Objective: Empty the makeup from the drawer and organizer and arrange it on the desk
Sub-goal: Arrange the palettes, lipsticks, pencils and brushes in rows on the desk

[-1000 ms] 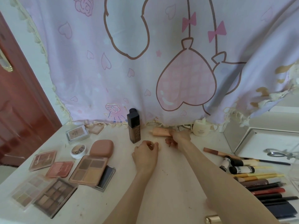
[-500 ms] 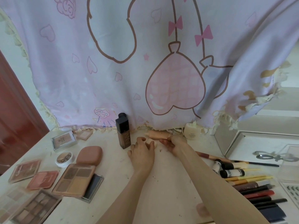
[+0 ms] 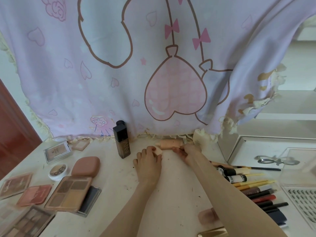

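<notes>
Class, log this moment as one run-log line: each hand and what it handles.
left hand: grips pale makeup sponge | right hand: touches peach tube lying by curtain | stage: arranging on desk

Soft, even daylight fills the scene, glowing through the pale curtain (image 3: 153,65) and brightest at the washed-out upper right. Shadows on the desk (image 3: 174,185) are faint and diffuse, with no harsh glare. Wide-angle bending curves the edges, and the palettes (image 3: 25,221) at lower left smear into blur.
</notes>
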### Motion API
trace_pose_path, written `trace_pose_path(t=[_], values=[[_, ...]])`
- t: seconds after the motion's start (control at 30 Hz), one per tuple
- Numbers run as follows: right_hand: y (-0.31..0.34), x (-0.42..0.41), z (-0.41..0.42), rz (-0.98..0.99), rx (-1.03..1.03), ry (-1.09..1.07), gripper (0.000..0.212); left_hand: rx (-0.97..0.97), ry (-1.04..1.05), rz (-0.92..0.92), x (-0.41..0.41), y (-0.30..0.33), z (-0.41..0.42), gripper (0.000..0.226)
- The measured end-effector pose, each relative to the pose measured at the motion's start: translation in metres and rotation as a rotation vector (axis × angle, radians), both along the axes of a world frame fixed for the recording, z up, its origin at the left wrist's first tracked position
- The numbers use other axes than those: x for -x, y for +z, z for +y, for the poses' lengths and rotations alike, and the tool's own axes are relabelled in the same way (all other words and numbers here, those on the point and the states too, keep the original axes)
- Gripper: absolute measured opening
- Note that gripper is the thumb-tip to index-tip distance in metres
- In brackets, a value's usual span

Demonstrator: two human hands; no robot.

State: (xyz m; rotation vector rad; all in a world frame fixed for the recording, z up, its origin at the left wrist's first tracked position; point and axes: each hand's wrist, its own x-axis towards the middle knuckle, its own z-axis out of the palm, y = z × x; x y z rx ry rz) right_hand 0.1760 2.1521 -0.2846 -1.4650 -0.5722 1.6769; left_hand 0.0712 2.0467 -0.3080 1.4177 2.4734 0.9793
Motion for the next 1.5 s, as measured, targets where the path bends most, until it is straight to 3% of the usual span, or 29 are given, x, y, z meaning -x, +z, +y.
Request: trace_pose_path(t=[0.13, 0.33, 0.47, 0.6, 0.7, 0.77, 0.83, 0.93, 1.0, 1.07, 1.17, 1.5], values=[[0.001, -0.005, 0.007, -0.036, 0.027, 0.012, 0.011, -0.005, -0.009, -0.014, -0.003, 0.002, 0.001, 0.03], [0.008, -0.013, -0.002, 0.021, -0.087, 0.042, 0.033, -0.007, -0.023, -0.02, -0.004, 0.005, 0.001, 0.031], [0.014, -0.012, -0.007, 0.036, 0.006, -0.004, 0.023, -0.016, -0.027, -0.004, -0.002, 0.004, -0.001, 0.031], [0.021, -0.016, -0.02, 0.032, 0.018, 0.072, 0.034, -0.026, -0.048, 0.011, -0.002, 0.003, -0.003, 0.029], [0.03, -0.028, -0.027, 0.008, 0.011, 0.101, 0.022, -0.04, -0.043, 0.007, -0.002, 0.002, -0.004, 0.028], [0.035, -0.04, -0.031, -0.12, -0.072, 0.135, 0.01, -0.047, -0.044, 0.016, -0.002, 0.001, -0.004, 0.027], [0.031, -0.055, -0.03, -0.408, -0.235, 0.139, 0.008, -0.054, -0.048, 0.027, -0.001, 0.0, -0.004, 0.027], [0.022, -0.072, -0.023, -0.752, -0.469, 0.093, 0.022, -0.056, -0.051, 0.037, -0.002, 0.0, -0.005, 0.027], [0.021, -0.076, -0.021, -0.881, -0.515, 0.093, 0.039, -0.054, -0.049, 0.034, -0.002, 0.0, -0.005, 0.027], [0.019, -0.075, -0.02, -0.991, -0.525, 0.149, 0.044, -0.053, -0.046, 0.024, -0.003, 0.0, -0.005, 0.028], [0.019, -0.071, -0.02, -1.094, -0.519, 0.184, 0.04, -0.054, -0.045, 0.016, -0.003, 0.0, -0.005, 0.028], [0.011, -0.074, -0.012, -1.164, -0.412, -0.016, 0.04, -0.049, -0.052, 0.003, 0.0, -0.001, -0.003, 0.027]])
